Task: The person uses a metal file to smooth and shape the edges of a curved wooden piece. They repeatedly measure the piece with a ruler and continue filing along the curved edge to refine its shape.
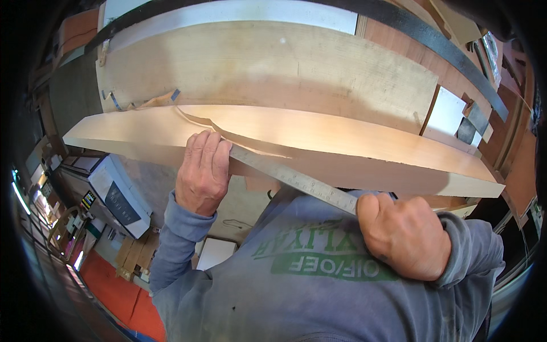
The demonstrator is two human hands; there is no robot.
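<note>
A long pale wooden board [342,128] with tapered ends lies across the view in front of me. On its near side a wavy brown edge [239,138] runs from the top face down towards the front; I cannot tell whether it is a lifted thin layer or a cut step. A metal ruler [296,179] slants from this edge down to the right. My left hand [202,171] is closed over the ruler's upper end, fingers pressed together against the board. My right hand [401,233] is wrapped in a fist round its lower end, close to my chest.
Behind the board lies a wide plywood sheet [256,62], with a black curved strip [421,34] beyond it. Thin scraps [154,101] lie by the board's left part. A white and dark machine or case [119,194] stands lower left, near an orange-red floor covering [122,296].
</note>
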